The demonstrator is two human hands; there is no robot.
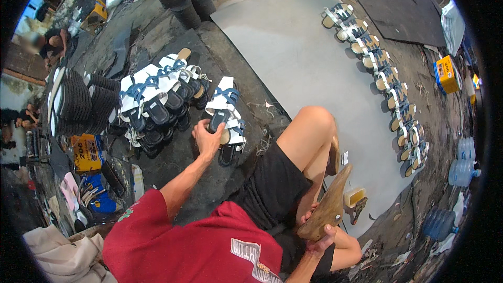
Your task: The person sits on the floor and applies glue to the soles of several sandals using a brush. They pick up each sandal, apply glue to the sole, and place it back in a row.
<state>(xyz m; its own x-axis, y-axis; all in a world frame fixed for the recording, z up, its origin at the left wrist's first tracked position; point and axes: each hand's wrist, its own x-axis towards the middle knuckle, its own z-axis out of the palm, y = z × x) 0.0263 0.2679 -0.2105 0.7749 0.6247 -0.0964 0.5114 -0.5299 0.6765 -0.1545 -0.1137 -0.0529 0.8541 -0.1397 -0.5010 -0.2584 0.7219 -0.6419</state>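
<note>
My left hand is closed on the heel end of a sandal with a black insole and white and blue straps. Just below it, another strapped sandal lies on the dark floor mat. In my lap, my right hand grips a brown wooden shoe last, its narrow end pointing up and away. Some of the right fingers are hidden behind the last. Left of my left hand lies a heap of similar sandals, overlapping one another.
Stacks of dark soles stand at the left, near a yellow box. A large grey sheet spreads ahead, with a row of sandals along its right side. A yellowish container sits by my knee. Clear bottles lie far right.
</note>
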